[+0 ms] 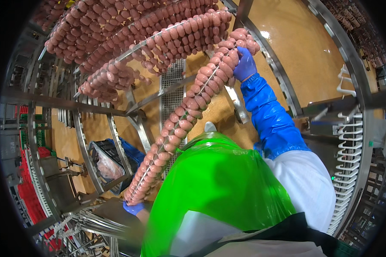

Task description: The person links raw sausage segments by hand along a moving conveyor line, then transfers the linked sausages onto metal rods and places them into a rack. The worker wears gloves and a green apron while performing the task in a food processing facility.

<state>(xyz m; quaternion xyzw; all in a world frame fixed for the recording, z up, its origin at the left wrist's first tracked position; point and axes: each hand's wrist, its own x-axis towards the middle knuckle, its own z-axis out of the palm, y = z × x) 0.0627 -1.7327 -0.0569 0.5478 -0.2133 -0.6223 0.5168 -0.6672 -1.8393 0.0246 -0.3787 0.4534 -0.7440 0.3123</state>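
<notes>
A long metal rod loaded with pink linked sausages (192, 105) slants across the view between my two hands. My right hand (245, 64), in a blue glove with a blue sleeve cover, is closed around its upper right end. At the lower left end, my left hand (134, 208) in a blue glove grips the rod from below; its fingers are partly hidden under the sausages. Just beyond, more sausages hang on rods (158, 40) from a metal rack, close to the upper end of the rod I hold.
Steel rack rails (273, 68) frame both sides. A dark crate (109, 165) with a clear plastic bag stands on the tan floor at left. Bare metal rods (96, 223) lie at lower left. White hooks (348, 158) line the right rack. A floor grate (172, 81) runs below.
</notes>
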